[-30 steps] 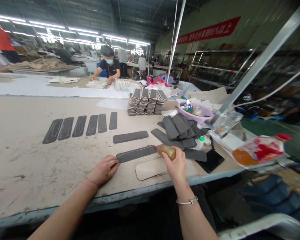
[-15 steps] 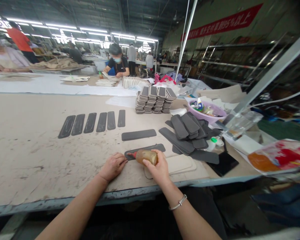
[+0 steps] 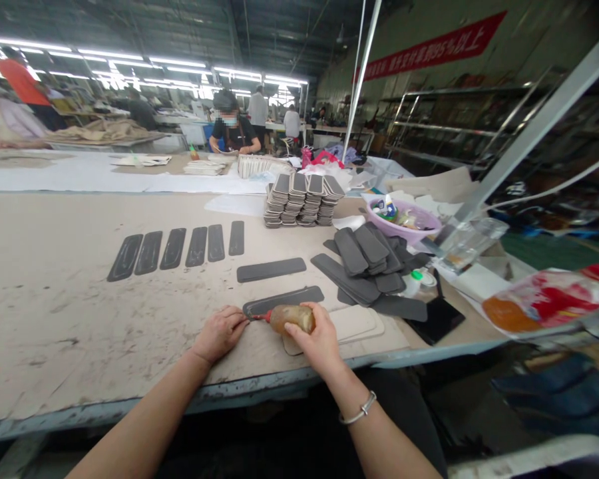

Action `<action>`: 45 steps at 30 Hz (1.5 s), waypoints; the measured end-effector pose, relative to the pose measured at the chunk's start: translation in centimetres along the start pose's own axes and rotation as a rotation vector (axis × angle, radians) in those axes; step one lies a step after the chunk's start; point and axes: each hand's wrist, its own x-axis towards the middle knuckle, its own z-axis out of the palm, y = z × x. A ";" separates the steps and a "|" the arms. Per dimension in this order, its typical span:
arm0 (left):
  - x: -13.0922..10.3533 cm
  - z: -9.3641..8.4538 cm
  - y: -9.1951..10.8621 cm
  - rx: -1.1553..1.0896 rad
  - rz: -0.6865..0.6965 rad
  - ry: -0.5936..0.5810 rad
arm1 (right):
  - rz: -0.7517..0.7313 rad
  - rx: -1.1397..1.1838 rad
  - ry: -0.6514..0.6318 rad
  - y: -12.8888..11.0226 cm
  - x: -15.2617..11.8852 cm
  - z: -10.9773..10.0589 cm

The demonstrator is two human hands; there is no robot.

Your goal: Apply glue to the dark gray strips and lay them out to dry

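My right hand (image 3: 319,338) is wrapped round a glue bottle (image 3: 290,319), amber and cloudy, tipped on its side with its red nozzle pointing left. The nozzle tip is at the left end of a dark grey strip (image 3: 287,299) with rounded corners; a thin wet line runs along its edge. With fingers together and bent, my left hand (image 3: 222,334) grips that strip's left end. Just beyond lies another dark strip (image 3: 271,269). Farther left, several dark strips (image 3: 148,253) stand in a row, most with pale glue lines. Beige panels (image 3: 358,323) lie partly under my right hand.
A loose heap of dark strips (image 3: 367,253) is on the right, behind it a purple basin (image 3: 404,229). Neat stacks of panels (image 3: 304,199) stand at the back. A black tablet-like slab (image 3: 438,321) and a metal pole (image 3: 539,133) are at right. A co-worker (image 3: 235,130) sits across the table.
The bottle's nozzle has moved from on the strip to its lower left end, beside my left fingers. My left hand stays at the strip's end. The whole view has shifted slightly.
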 end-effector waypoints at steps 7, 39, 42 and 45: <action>0.1 0.3 -0.5 0.000 0.024 0.031 | 0.093 -0.152 0.149 2.6 1.8 -5.7; 0.3 0.3 -0.6 0.004 -0.011 0.003 | 0.145 -0.262 0.370 4.6 3.4 -8.9; 0.3 0.3 -0.6 0.006 -0.024 0.000 | 0.143 -0.265 0.396 4.6 3.8 -8.6; 0.3 0.2 -0.5 -0.001 -0.030 -0.007 | 0.124 -0.279 0.389 4.7 4.1 -8.0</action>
